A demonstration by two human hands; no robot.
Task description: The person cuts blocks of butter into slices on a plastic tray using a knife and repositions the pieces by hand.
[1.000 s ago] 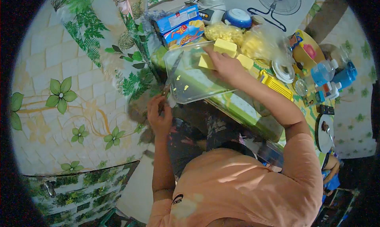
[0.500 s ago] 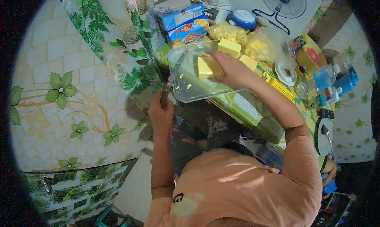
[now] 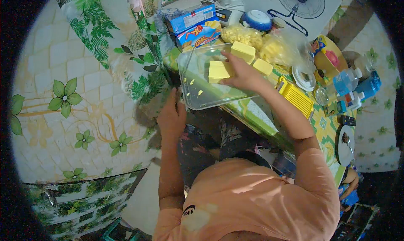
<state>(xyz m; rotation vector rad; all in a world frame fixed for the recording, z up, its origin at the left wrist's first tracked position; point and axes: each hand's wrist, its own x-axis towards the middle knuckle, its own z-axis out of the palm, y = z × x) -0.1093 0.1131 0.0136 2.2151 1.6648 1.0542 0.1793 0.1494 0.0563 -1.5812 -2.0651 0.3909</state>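
Note:
My right hand (image 3: 246, 75) reaches into a clear plastic tray (image 3: 195, 105), thumb and fingers closed on the right end of a pale yellow block (image 3: 219, 71) that looks like cheese or butter. A second yellow block (image 3: 243, 51) sits just beyond my fingers, and a smaller yellow piece (image 3: 263, 67) lies to the right. A few yellow crumbs (image 3: 192, 81) are scattered in the tray's left part. Beside the tray's left edge, my left hand (image 3: 171, 115) is closed round the knife, whose blade no longer shows and whose handle is mostly hidden by the fingers.
Behind the tray stand a blue box (image 3: 198, 28), a bag of yellow bits (image 3: 242, 35) and a blue bowl (image 3: 256, 20). To the right are a yellow slotted plastic tool (image 3: 295, 97), a white lid (image 3: 304, 78), bottles (image 3: 346, 82) and a plate with a spoon (image 3: 345, 150).
The knife blade, over the tray's left side before, has gone out of sight as my left hand turned. My right hand and the block have shifted only slightly.

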